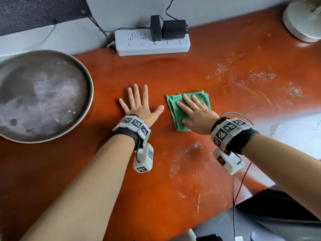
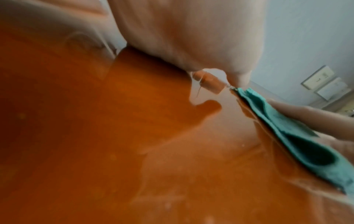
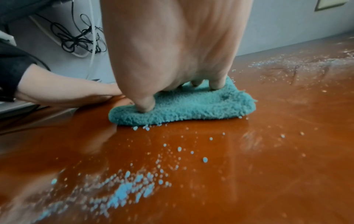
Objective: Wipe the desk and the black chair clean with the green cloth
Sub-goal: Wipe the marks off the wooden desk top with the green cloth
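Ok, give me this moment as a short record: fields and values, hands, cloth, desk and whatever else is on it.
left hand: flat on the desk, fingers spread, holding nothing
right hand: pressing flat on the green cloth, fingers straight
green cloth: folded, lying on the desk under the right hand
desk: glossy orange-brown; white specks and droplets right of and in front of the cloth
black chair: partly visible at lower right, untouched
round metal tray: at the desk's left end
power strip: against the wall, two black adapters plugged in
white fan base: far right corner

metal basin point(image 1: 43, 94), white power strip point(image 1: 152, 42), fan base point(image 1: 303, 21).
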